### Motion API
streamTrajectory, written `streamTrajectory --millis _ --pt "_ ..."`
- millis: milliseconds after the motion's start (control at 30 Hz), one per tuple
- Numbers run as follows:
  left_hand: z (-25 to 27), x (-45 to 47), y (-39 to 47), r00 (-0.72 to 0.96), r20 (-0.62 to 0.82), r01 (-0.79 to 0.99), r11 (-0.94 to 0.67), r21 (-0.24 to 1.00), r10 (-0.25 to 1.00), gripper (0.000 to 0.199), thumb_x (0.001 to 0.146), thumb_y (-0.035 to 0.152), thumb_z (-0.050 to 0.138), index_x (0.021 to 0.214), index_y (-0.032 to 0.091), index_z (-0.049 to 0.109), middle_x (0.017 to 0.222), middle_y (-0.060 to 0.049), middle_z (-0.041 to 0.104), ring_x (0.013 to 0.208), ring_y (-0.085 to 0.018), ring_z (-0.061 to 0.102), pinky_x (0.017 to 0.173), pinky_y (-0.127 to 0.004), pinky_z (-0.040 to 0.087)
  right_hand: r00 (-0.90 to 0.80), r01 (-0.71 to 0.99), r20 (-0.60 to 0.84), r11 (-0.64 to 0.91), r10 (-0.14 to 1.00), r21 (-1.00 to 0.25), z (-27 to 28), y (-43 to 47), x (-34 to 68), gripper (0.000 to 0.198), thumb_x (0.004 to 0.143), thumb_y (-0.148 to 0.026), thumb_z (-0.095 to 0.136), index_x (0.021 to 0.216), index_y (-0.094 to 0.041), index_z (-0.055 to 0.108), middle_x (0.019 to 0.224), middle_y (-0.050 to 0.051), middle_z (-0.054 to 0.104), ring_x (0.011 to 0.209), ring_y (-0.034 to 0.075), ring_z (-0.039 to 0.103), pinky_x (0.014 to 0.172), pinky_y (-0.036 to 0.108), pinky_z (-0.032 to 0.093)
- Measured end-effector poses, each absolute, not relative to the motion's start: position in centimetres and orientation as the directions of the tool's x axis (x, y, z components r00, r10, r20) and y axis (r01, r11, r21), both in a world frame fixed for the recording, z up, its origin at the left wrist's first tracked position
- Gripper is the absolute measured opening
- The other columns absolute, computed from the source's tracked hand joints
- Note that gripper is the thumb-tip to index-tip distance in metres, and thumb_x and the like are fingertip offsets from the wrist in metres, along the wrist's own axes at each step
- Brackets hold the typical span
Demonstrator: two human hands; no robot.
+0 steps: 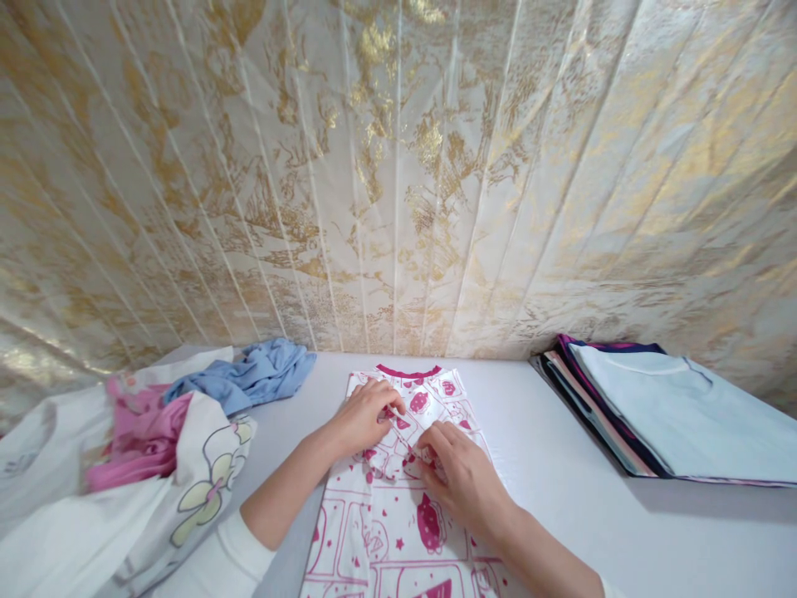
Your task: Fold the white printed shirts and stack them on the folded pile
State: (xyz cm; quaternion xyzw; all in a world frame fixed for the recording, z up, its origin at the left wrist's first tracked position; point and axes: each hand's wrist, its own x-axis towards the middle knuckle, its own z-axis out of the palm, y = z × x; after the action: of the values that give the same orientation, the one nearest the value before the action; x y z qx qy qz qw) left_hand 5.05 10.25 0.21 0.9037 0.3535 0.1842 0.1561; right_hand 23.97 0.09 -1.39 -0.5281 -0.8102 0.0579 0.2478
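A white shirt with a pink print (408, 519) and a dark pink neckband lies lengthwise in front of me, neck end away from me. Its sides are turned in, and a loose flap of its cloth lies across the upper part. My left hand (370, 415) rests on the upper left of the shirt, fingers curled and closed on the cloth. Lower and to the right, my right hand (457, 469) has its thumb and bent fingers closed on the edge of the flap. The fingertips are partly hidden.
To the left lies a loose heap with a blue garment (255, 374), a pink garment (140, 432) and a white flower-print garment (212, 465). A stack of folded clothes (691, 407) stands right on the white table surface (560, 515). A gold-patterned curtain (398, 183) hangs behind.
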Motion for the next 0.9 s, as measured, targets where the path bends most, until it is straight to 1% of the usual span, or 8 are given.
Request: streamTrajectory --millis 100,167,333,467,700,900 --pt "0.4 5.4 9.8 0.740 0.228 0.521 -0.753 0.402 0.633 0.024 0.074 0.003 0.058 0.084 0.024 0.063 0.093 0.001 0.062 0.097 -0.019 0.053 0.089 -0.031 0.038 -0.286 0.826 0.321 0.402 0.903 -0.394 -2.0 0.2 23.8 0.014 0.083 -0.007 0.049 0.086 -0.021 0.052 0.081 0.001 0.061 0.072 0.016 0.056 0.063 0.025 0.040" --pt "0.5 5.6 9.6 0.769 0.233 0.488 -0.782 0.388 0.595 0.021 0.076 0.003 0.059 0.083 0.023 0.063 0.092 0.002 0.063 0.095 -0.019 0.054 0.087 -0.030 0.039 -0.264 0.843 0.324 0.381 0.908 -0.380 -2.4 0.2 23.8 0.013 0.084 -0.008 0.048 0.084 -0.021 0.052 0.078 0.000 0.061 0.068 0.015 0.055 0.061 0.024 0.038" --pt "0.4 5.5 9.5 0.808 0.257 0.439 -0.833 0.335 0.530 0.014 0.083 0.007 0.063 0.084 0.021 0.063 0.092 0.001 0.063 0.093 -0.018 0.054 0.086 -0.030 0.038 -0.285 0.896 0.325 0.371 0.902 -0.244 -2.4 0.2 23.9 0.010 0.084 -0.011 0.052 0.081 -0.020 0.052 0.078 0.000 0.061 0.067 0.015 0.056 0.058 0.025 0.033" --pt "0.0 5.6 9.5 0.817 0.280 0.428 -0.855 0.293 0.505 0.012 0.086 0.009 0.062 0.084 0.020 0.061 0.091 0.000 0.063 0.091 -0.018 0.054 0.083 -0.030 0.038 -0.269 0.922 0.311 0.337 0.912 -0.191 -2.4 0.2 23.8 0.009 0.086 -0.012 0.053 0.082 -0.020 0.053 0.079 -0.001 0.061 0.064 0.014 0.057 0.056 0.026 0.031" --pt "-0.2 5.3 9.2 0.824 0.305 0.415 -0.875 0.250 0.478 0.011 0.089 0.010 0.060 0.087 0.020 0.055 0.091 0.000 0.061 0.090 -0.018 0.054 0.081 -0.030 0.037 -0.326 0.907 0.377 0.399 0.867 -0.134 -2.9 0.2 24.0 0.011 0.091 -0.014 0.048 0.083 -0.020 0.053 0.078 -0.001 0.060 0.061 0.012 0.056 0.055 0.026 0.030" --pt "0.2 4.6 8.4 0.831 0.302 0.415 -0.882 0.224 0.467 0.010 0.094 0.011 0.055 0.089 0.020 0.056 0.097 -0.001 0.062 0.092 -0.018 0.056 0.080 -0.030 0.037 -0.374 0.893 0.426 0.444 0.824 -0.074 -2.9 0.2 23.9 0.011 0.088 -0.012 0.050 0.080 -0.020 0.052 0.076 -0.001 0.059 0.063 0.013 0.054 0.057 0.026 0.029"
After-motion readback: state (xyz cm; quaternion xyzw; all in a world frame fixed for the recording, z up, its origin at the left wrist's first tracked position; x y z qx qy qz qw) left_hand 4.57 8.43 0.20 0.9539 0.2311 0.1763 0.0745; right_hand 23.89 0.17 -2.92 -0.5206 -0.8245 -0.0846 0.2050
